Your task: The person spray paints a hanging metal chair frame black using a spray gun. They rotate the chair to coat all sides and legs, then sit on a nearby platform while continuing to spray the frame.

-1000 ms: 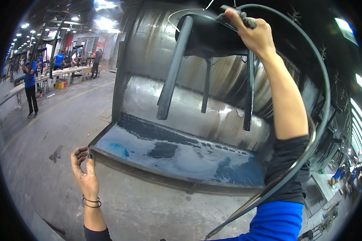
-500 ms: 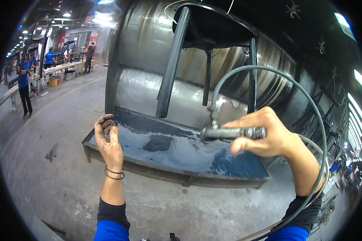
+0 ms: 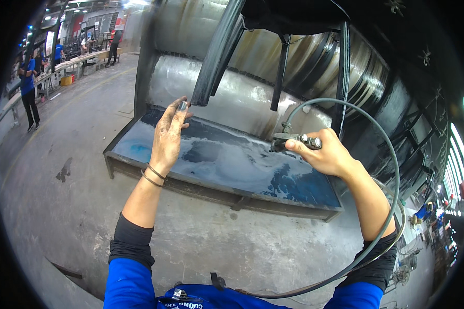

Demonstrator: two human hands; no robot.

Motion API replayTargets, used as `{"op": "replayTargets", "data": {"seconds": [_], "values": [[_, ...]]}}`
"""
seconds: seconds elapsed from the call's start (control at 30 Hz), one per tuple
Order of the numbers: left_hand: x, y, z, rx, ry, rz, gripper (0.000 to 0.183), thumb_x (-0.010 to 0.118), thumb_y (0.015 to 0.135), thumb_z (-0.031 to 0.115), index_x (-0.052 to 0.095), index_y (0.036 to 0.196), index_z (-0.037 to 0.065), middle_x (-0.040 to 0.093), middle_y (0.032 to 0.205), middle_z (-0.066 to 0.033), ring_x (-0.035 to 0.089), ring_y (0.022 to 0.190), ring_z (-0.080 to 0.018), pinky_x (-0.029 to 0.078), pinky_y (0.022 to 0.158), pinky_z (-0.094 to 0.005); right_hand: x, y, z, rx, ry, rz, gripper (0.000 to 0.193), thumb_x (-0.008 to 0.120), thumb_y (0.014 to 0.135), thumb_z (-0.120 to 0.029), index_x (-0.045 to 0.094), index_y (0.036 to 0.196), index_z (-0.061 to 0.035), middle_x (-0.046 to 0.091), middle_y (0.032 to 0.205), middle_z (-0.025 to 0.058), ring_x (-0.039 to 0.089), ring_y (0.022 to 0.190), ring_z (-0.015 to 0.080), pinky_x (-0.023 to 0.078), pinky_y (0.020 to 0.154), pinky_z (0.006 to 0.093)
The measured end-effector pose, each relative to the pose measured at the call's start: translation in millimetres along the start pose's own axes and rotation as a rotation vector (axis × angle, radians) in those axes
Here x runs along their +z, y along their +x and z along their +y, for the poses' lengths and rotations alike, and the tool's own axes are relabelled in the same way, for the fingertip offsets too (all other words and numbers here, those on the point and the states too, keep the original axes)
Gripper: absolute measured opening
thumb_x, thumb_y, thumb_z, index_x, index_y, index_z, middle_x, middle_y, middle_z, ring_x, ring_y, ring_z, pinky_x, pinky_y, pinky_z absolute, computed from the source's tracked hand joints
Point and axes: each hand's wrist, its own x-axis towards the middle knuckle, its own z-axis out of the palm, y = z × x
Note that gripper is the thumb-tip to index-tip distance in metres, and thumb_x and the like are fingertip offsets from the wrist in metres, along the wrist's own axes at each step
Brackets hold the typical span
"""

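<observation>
A dark, long-legged piece of furniture (image 3: 294, 18), like a stool or small table, hangs over a low trough (image 3: 206, 191) that holds bluish, foamy liquid. My left hand (image 3: 167, 135), its fingertips stained dark, is open beside the lower end of the near-left leg (image 3: 215, 64). Whether the fingertips touch that leg I cannot tell. To the right, my right hand (image 3: 331, 154) is wrapped round a spray gun (image 3: 294, 139) above the trough. A grey hose (image 3: 392, 147) loops from the gun down past my right forearm.
Behind the furniture stands a stained, shiny metal wall (image 3: 178, 80). Dark frames (image 3: 410, 136) lean at the right. Concrete floor (image 3: 62, 206) spreads to the left, with a long workbench (image 3: 77, 61) and several people (image 3: 28, 90) farther off.
My left hand has risen and moved right, up to the leg's lower end. The spray gun has moved farther off and turned in my right hand. The view has tilted lower, showing my blue clothing.
</observation>
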Motion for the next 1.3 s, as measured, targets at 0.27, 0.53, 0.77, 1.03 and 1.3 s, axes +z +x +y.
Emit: {"op": "replayTargets", "data": {"seconds": [0.27, 0.53, 0.77, 1.03, 1.3], "values": [[-8, 6, -2, 0.037, 0.001, 0.040, 0.065, 0.043, 0.108, 0.053, 0.054, 0.147, 0.002, 0.065, 0.136, -0.0203, 0.064, 0.125, -0.0283, 0.051, 0.102, -0.0406, 5, 5, 13, 0.009, 0.011, 0.037, 0.073, 0.072, 0.088, -0.069, 0.077, 0.082, 0.0032, 0.050, 0.053, 0.0079, 0.049, 0.053, 0.0151, 0.044, 0.054, 0.0388], [-10, 13, -3, -0.008, -0.019, 0.020, 0.066, 0.045, 0.107, 0.055, 0.054, 0.147, 0.004, 0.063, 0.138, -0.0191, 0.063, 0.126, -0.0273, 0.049, 0.104, -0.0394, 1, 11, 6, 0.021, -0.006, 0.049, 0.066, 0.073, 0.091, -0.064, 0.080, 0.089, 0.0013, 0.052, 0.054, 0.0079, 0.052, 0.053, 0.0148, 0.045, 0.055, 0.0377], [-48, 5, 25, 0.439, 0.077, 0.497, 0.040, 0.043, 0.111, 0.028, 0.057, 0.140, 0.004, 0.058, 0.143, -0.0131, 0.056, 0.131, -0.0256, 0.043, 0.114, -0.0412, -20, 11, -36, -0.434, 0.137, -0.104, 0.042, 0.080, 0.092, -0.045, 0.082, 0.098, -0.0034, 0.072, 0.067, 0.0089, 0.066, 0.064, 0.0124, 0.053, 0.063, 0.0312], [-89, -28, 40, 0.566, 0.151, 0.653, 0.031, 0.045, 0.107, 0.013, 0.054, 0.135, 0.000, 0.055, 0.135, -0.0121, 0.054, 0.126, -0.0210, 0.044, 0.111, -0.0373, -116, 117, -91, -0.579, 0.103, 0.836, 0.058, 0.074, 0.091, -0.062, 0.082, 0.085, -0.0053, 0.055, 0.054, -0.0027, 0.053, 0.054, 0.0050, 0.042, 0.052, 0.0266], [-98, -22, 29, 0.419, 0.096, 0.566, 0.029, 0.050, 0.106, 0.015, 0.054, 0.132, 0.002, 0.056, 0.132, -0.0093, 0.053, 0.122, -0.0172, 0.043, 0.108, -0.0332, -133, 105, -98, -0.616, -0.148, 0.978, 0.052, 0.073, 0.093, -0.057, 0.082, 0.102, -0.0067, 0.077, 0.077, 0.0080, 0.070, 0.067, 0.0129, 0.053, 0.064, 0.0300]]}}
